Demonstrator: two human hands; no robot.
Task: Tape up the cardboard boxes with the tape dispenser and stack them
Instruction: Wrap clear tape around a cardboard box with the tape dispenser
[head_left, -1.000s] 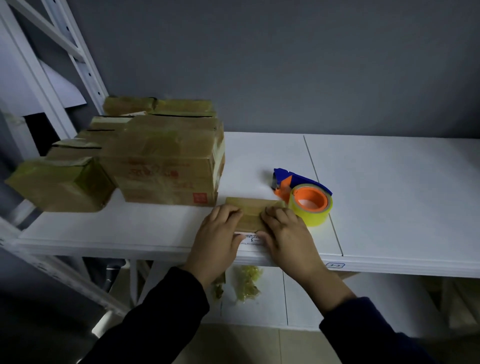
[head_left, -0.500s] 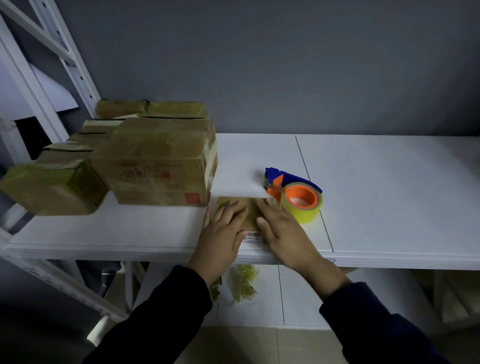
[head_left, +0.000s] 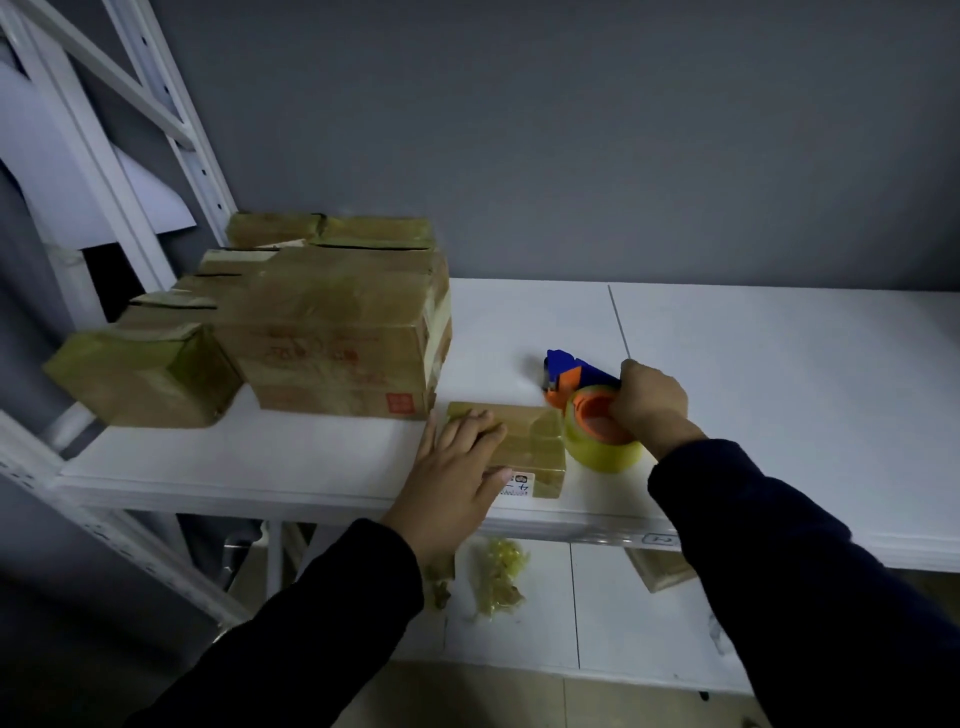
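White shelf (head_left: 779, 389) runs open to the right of the small box (head_left: 530, 441), which sits at its front edge; stacked boxes (head_left: 332, 338) crowd just left of it; left hand (head_left: 452, 467) lies flat on the box; right hand (head_left: 652, 402), earlier on it too, now grips the tape dispenser (head_left: 587, 410) just right.

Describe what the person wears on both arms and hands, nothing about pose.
Both arms wear long, plain dark sleeves, black or very dark navy in this dim light. The left sleeve and the right sleeve each end at the wrist. The left hand and the right hand are bare: no gloves, and no ring, watch or marking shows.
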